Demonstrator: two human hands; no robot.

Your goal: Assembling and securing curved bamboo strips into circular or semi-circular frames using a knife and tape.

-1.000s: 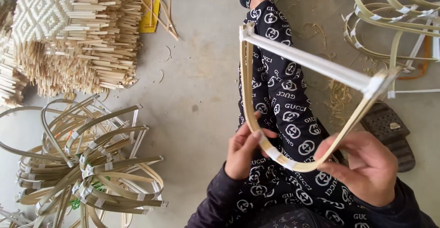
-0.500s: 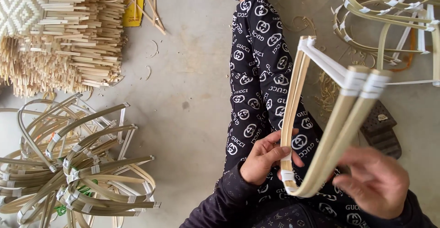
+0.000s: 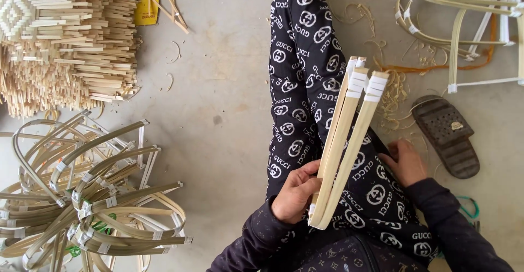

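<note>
1. Grey concrete floor (image 3: 224,81) lies under everything you see, littered with pale shavings.
2. Patterned black trousers (image 3: 305,59) cover your outstretched leg, which runs up the middle of the view.
3. A heap of bent bamboo frames (image 3: 87,195), taped white at the joints, lies at the lower left, well apart from your hands.
4. A stack of cut bamboo slats (image 3: 82,31) and woven matting fills the upper left corner.
5. More curved bamboo frames (image 3: 464,10) lie at the upper right.
6. The folded bamboo frame (image 3: 344,146) stands tilted over your thigh, its strips pressed flat together, white tape at the upper ends and the bend at the bottom.
7. A dark sandal (image 3: 446,135) lies on the floor just right of your leg.
8. Your left hand (image 3: 295,193) is closed around the lower end of the folded frame, fingers wrapped on its edge.
9. Your right hand (image 3: 406,163) holds nothing; it rests loosely open on your thigh, near the sandal and apart from the frame.
</note>
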